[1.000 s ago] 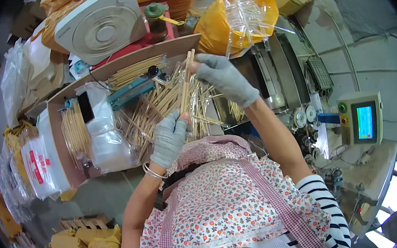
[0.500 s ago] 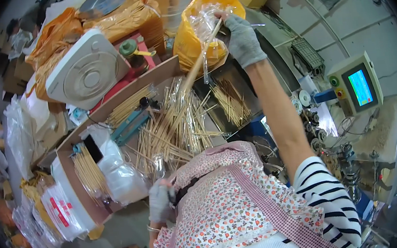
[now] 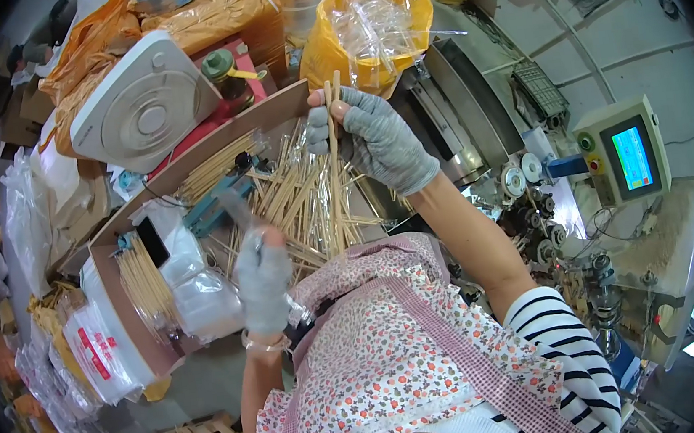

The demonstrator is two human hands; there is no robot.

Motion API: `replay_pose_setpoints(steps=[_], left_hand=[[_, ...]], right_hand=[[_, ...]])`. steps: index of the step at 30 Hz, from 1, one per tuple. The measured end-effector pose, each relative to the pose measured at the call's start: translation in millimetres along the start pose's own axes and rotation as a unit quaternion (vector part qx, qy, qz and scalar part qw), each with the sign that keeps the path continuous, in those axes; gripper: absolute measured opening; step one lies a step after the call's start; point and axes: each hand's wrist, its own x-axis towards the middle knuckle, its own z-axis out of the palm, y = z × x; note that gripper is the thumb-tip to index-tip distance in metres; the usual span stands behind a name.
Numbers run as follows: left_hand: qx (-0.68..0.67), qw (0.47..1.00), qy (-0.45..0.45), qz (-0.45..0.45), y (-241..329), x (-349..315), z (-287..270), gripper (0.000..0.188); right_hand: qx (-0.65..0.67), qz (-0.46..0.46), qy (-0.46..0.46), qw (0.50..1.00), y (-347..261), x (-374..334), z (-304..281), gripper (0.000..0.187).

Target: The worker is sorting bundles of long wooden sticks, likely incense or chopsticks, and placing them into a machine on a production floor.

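Over the box, my right hand point(image 3: 377, 137) in a grey fingertip-less glove pinches a pair of wooden chopsticks point(image 3: 335, 167). The chopsticks stand almost upright in the view, their tips just above the fingers. Beneath them lies a loose heap of chopsticks point(image 3: 290, 193), some in shiny clear sleeves. My left hand point(image 3: 264, 278), gloved the same way, is closed beside the apron and the heap. It is smeared by motion. A blurred, see-through strip rises past its thumb, and shiny clear plastic shows by the wrist; what the fingers hold is not plain.
A yellow bag point(image 3: 322, 58) full of clear wrappers stands beyond my right hand. The cardboard box point(image 3: 181, 165) also holds a teal tool point(image 3: 215, 207), clear bags point(image 3: 198, 287) and bundled chopsticks point(image 3: 145, 288). A white fan point(image 3: 145, 107) leans behind; machinery with a screen point(image 3: 632, 157) stands right.
My right hand has come from the yellow bag toward me, over the heap, with the chopsticks now upright. My left hand has risen from beside the apron toward the heap.
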Motion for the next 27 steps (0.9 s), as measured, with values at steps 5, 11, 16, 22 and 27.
replay_pose_setpoints(steps=[5,11,16,22,27], left_hand=[[0.104,0.987,-0.04,0.115,19,16,69,0.016],[0.029,0.997,-0.062,0.017,10,14,59,0.01],[0.029,0.996,-0.076,-0.032,18,6,61,0.011],[0.002,0.994,-0.094,-0.051,17,12,53,0.013],[-0.07,0.99,-0.045,-0.113,0,30,32,0.015]], right_hand=[[-0.014,0.002,0.108,0.994,23,-4,19,0.026],[-0.183,0.04,0.152,0.971,20,-7,16,0.021],[-0.225,0.033,0.146,0.963,22,-10,11,0.02],[-0.222,0.065,0.122,0.965,24,-10,13,0.018],[-0.112,0.062,0.124,0.984,45,-3,-36,0.017]])
